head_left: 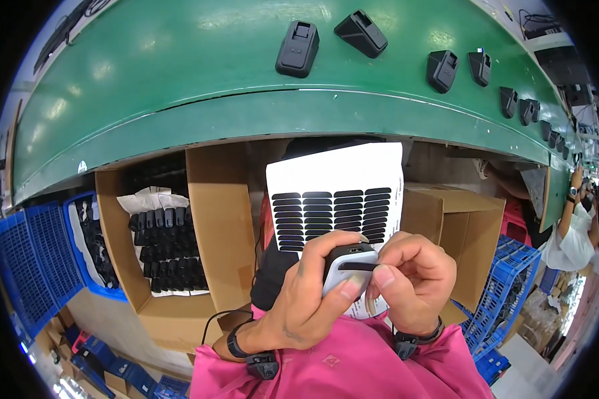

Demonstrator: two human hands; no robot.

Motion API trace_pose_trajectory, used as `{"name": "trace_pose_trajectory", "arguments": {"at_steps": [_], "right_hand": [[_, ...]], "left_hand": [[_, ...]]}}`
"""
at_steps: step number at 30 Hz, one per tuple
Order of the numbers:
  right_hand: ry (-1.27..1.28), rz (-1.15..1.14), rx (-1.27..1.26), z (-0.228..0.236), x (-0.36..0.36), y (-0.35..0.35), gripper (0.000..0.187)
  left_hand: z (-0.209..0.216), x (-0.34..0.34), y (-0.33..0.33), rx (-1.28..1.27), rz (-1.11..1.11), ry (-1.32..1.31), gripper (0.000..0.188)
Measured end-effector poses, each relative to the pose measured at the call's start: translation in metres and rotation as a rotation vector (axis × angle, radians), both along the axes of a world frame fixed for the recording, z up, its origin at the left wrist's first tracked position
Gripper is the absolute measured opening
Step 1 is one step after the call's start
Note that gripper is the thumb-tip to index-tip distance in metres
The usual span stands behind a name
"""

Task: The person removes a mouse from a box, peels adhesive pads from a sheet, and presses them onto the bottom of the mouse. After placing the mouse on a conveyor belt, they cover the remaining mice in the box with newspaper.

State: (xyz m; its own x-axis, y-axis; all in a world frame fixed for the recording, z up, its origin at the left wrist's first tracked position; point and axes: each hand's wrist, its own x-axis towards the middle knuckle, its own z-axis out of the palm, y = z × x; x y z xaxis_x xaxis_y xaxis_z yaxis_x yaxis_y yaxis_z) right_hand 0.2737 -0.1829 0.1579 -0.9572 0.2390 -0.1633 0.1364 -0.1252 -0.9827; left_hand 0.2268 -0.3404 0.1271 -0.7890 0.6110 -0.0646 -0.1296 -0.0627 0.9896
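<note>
Grey device over the near end of a white sheet: from where I stand, the person's left hand clasps it, while the right hand pinches one end of a black strip across its face. Beyond, black stands dot a green table.

Room to pass lies over the left half of the worktop; from its middle rightward, black docks obstruct. Its near edge lies between them and the hands.
</note>
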Motion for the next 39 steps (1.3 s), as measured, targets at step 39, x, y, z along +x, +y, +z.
{"name": "trace_pose_trajectory", "arguments": {"at_steps": [39], "right_hand": [[0.009, -0.018, 0.096, -0.0089, -0.0010, -0.0048, 0.009]], "left_hand": [[-0.0019, 0.0002, 0.0030, -0.057, 0.071, 0.050, 0.041]]}}
